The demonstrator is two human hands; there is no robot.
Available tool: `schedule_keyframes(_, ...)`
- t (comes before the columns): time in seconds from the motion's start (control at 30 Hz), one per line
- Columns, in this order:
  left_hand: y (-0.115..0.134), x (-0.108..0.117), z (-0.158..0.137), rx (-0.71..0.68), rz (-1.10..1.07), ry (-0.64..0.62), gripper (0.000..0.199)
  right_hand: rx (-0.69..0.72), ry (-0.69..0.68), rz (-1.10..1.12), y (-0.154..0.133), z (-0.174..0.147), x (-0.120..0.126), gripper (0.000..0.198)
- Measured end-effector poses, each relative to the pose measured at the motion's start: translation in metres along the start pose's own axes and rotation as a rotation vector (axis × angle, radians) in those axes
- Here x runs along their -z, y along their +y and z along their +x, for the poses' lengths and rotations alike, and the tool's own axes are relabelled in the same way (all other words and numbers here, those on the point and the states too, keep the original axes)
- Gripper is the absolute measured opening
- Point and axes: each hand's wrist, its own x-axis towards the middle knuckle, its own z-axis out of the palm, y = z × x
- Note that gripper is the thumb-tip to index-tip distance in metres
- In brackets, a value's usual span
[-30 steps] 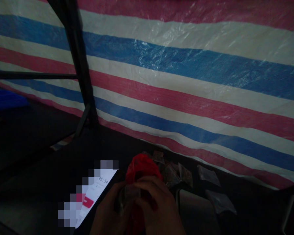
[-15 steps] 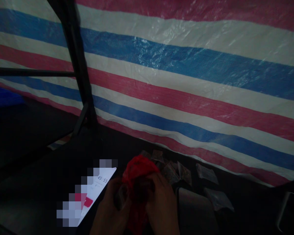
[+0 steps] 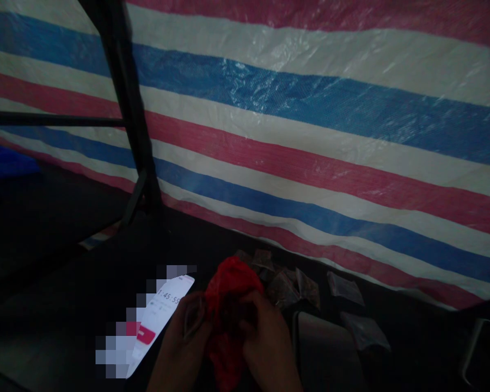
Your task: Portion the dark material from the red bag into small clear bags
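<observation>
A crumpled red plastic bag is between my two hands, its mouth open around dark contents that I cannot make out. My left hand is closed at the bag's left side, and a small clear plastic bag with a pale rim shows in its fingers. On the other side, my right hand curls its fingers at the edge of the red bag's opening. Shadow hides those fingertips. Several small clear packets with brownish contents lie just beyond the right hand.
Left of my hands lies a lit phone, partly pixelated. A flat metallic device sits right of my right hand, with two clear packets beside it. Behind are a striped tarp and a black metal frame.
My left hand has moved slightly left, away from the right hand, with the small clear bag. The red bag's opening has shifted and more of its lower part shows.
</observation>
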Motion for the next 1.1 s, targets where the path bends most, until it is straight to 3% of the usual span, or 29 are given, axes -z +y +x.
schedule_keyframes(0.2,-0.019,0.01,0.008,-0.141,0.197,0.005,0.058,-0.051,-0.094,0.337,-0.002,0.001,0.006,0.039)
schedule_keyframes(0.3,-0.022,0.013,0.008,-0.197,0.328,0.022,0.06,-0.044,-0.095,0.357,-0.004,-0.001,0.015,0.035)
schedule_keyframes(0.43,-0.019,0.012,0.004,-0.212,0.399,-0.062,0.058,-0.005,-0.122,0.358,-0.008,-0.005,0.021,0.028)
schedule_keyframes(0.57,-0.021,0.009,0.002,-0.234,0.404,-0.081,0.057,-0.008,-0.108,0.295,-0.02,-0.008,0.016,0.031)
schedule_keyframes(0.73,-0.03,0.01,0.004,-0.335,0.409,-0.081,0.045,0.107,-0.094,0.146,-0.035,-0.009,0.009,0.049)
schedule_keyframes(0.93,-0.033,0.015,0.01,-0.55,0.463,-0.093,0.031,0.352,-0.063,-0.046,-0.038,-0.012,0.007,0.047)
schedule_keyframes(1.1,-0.031,0.016,0.008,-0.603,0.463,-0.09,0.028,0.359,0.0,-0.08,-0.037,-0.012,0.006,0.047)
